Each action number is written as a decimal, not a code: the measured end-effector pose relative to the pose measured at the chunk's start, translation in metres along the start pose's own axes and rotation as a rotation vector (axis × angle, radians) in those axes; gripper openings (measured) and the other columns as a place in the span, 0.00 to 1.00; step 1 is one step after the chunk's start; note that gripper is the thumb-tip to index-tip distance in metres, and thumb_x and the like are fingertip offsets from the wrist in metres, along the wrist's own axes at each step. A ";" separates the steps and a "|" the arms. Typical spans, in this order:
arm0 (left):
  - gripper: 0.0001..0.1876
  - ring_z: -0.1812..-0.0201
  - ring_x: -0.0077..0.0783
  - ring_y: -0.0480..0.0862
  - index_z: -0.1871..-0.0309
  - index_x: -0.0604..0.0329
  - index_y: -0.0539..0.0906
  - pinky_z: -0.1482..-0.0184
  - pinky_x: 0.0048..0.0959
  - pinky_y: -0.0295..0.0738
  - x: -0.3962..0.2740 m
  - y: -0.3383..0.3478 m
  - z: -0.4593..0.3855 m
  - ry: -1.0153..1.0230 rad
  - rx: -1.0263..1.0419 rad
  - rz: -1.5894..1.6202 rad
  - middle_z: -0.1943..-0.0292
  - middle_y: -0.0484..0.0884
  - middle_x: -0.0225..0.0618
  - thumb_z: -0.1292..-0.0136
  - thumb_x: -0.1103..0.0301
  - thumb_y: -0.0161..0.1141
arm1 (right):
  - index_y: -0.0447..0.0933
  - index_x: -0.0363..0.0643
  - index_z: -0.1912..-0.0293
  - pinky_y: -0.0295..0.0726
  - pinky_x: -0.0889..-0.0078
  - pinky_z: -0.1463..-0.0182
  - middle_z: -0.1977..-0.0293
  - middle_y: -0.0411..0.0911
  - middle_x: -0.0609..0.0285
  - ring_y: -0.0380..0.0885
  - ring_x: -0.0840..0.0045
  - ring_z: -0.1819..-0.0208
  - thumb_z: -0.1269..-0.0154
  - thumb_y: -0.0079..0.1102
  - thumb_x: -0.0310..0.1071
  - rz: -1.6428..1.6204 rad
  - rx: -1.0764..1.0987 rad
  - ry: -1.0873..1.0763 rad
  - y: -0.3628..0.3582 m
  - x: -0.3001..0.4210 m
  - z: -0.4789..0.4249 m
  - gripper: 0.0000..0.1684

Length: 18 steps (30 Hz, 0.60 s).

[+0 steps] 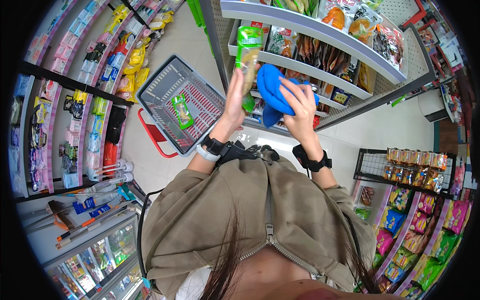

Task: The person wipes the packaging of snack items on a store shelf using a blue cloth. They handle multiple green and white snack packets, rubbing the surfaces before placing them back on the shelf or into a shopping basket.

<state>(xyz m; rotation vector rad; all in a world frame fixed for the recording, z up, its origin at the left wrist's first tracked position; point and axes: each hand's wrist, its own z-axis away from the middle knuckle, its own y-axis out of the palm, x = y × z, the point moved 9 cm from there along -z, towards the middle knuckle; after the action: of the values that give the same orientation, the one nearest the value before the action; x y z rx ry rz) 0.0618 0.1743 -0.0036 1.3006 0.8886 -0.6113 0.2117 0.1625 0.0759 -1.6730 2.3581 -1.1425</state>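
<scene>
My left hand (235,93) grips a green plastic snack packet (249,48) with a pale brown food in its clear part, held upright before the shelves. Close beside it on the right, my right hand (298,99) is closed around a folded blue cloth (272,90). The cloth's lower end hangs near the packet's bottom. Left of my left wrist, a grey plastic shopping basket (180,144) with a red handle (153,131) stands on the floor. A similar green packet (182,111) lies in the basket on its red and grey slatted bottom.
A display rack (315,28) of packaged snacks rises right in front of me. Shelves of wrapped goods (84,129) line the left side. Bagged snacks fill shelves (407,228) at the lower right, below a wire rack (369,165). A glass-fronted cabinet (101,255) stands at the lower left.
</scene>
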 end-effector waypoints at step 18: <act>0.38 0.34 0.32 0.67 0.28 0.60 0.55 0.35 0.31 0.64 -0.010 0.017 -0.006 -0.064 0.252 0.438 0.31 0.63 0.43 0.29 0.37 0.30 | 0.80 0.46 0.56 0.69 0.65 0.56 0.46 0.78 0.66 0.72 0.63 0.58 0.65 0.59 0.19 -0.110 0.294 -0.131 0.036 0.032 -0.003 0.29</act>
<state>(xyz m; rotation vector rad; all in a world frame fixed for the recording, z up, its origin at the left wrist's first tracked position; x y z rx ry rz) 0.0691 0.1823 0.0139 1.6331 0.4585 -0.4220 0.1678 0.1429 0.0696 -1.7298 1.9330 -1.2804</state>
